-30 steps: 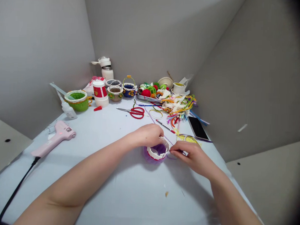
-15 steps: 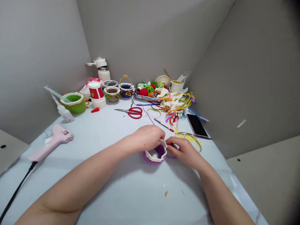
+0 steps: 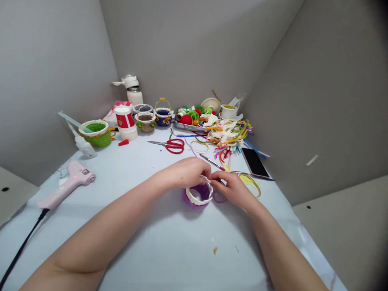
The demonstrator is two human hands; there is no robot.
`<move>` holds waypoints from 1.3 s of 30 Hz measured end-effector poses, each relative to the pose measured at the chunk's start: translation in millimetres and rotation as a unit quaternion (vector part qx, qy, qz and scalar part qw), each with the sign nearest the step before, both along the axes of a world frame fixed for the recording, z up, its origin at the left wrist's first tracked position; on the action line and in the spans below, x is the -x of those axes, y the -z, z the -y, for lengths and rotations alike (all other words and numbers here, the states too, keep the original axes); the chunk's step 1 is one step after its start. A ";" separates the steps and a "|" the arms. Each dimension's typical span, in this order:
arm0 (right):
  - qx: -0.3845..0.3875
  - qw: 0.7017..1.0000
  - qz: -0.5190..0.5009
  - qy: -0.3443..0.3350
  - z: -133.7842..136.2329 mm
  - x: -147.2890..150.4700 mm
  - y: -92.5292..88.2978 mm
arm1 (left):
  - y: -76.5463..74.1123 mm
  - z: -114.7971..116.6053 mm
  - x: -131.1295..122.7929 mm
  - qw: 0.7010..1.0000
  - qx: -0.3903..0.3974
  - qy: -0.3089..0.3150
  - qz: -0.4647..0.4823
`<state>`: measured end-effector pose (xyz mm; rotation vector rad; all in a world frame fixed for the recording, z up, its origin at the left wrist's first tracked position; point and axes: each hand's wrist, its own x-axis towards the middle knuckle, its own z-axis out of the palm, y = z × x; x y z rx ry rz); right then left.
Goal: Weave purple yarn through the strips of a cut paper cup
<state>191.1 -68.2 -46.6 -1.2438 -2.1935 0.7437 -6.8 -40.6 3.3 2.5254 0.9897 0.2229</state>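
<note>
A small purple basket (image 3: 196,200) with a white notched rim and a red line below it stands on the table in front of me. My left hand (image 3: 193,171) reaches over its far side, fingers curled and closed on the rim. My right hand (image 3: 232,186) is at the basket's right edge, thumb and fingers pinched together on a thin purple cord (image 3: 220,199). That cord hangs in a loop beneath the right hand. The left fingertips are partly hidden behind the rim.
A pink glue gun (image 3: 68,182) lies at the left with its black cable. Red-handled scissors (image 3: 175,146), a pen (image 3: 212,162) and a phone (image 3: 255,162) lie beyond my hands. Finished small baskets (image 3: 97,135), a white bottle (image 3: 135,94) and a heap of coloured strips (image 3: 228,134) line the back.
Both hands have moved slightly left and away from me. The basket has tilted and turned a little between them, its rim now facing more upward.
</note>
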 end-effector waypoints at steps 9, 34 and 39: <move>0.028 0.998 0.061 0.021 10.2 -9.6 -20.4 | 5.5 -2.2 -4.9 1.000 0.004 -0.021 0.019; -0.051 0.949 0.311 0.026 10.5 34.4 -68.6 | 4.6 0.3 -8.1 0.998 -0.016 -0.052 -0.025; -0.133 0.921 0.360 -0.065 14.7 37.0 -75.4 | 2.2 1.1 -8.0 0.998 -0.004 -0.053 -0.025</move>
